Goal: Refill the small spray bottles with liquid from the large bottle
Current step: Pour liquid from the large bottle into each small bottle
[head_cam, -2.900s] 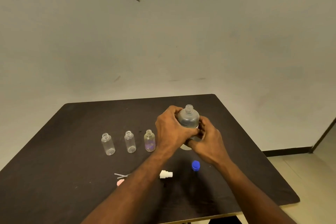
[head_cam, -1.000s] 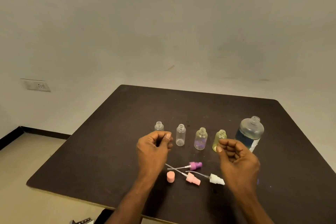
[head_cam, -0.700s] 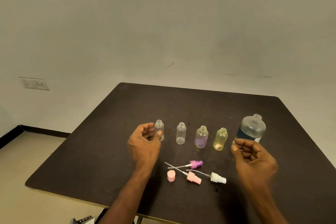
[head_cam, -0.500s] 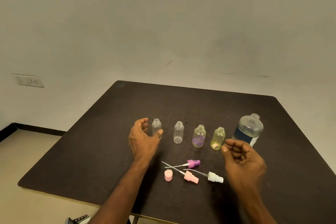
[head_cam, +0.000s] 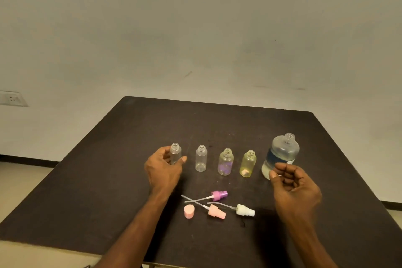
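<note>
Pale grey wall (head_cam: 195, 28) fills the upper half, w/ a white socket (head_cam: 12, 98) low at the far left. Below it stands a dark square table (head_cam: 108, 180), and a strip of beige floor shows at both sides.

On the table, at the right end of the row, stands the large bottle (head_cam: 282, 154), upright, no cap, neck open, approx. half full of clear liquid, w/ a blue-white label. The right hand (head_cam: 293, 189) hovers just in front of it; fingers are loosely curled, palm up, and hold nothing. I cannot tell if the fingertips touch the bottle.

The left hand (head_cam: 164, 169) is at the left end of the row. Thumb and fingers are spread around the first small bottle (head_cam: 175, 153), clear, upright; if they really press it I cannot tell.

To the right follow 3 more small bottles, all upright and uncapped, apart from each other: a second clear bottle (head_cam: 201, 161), a purple-tinted bottle (head_cam: 225, 162), a yellow-tinted bottle (head_cam: 248, 163).

Nearer the person, between the two forearms, lie the spray heads w/ thin tubes: a purple spray head (head_cam: 219, 195), a pink spray head (head_cam: 216, 213), a white spray head (head_cam: 245, 210). The tubes of the purple and the pink one cross. A pink cap (head_cam: 188, 211) stands just left of them.
</note>
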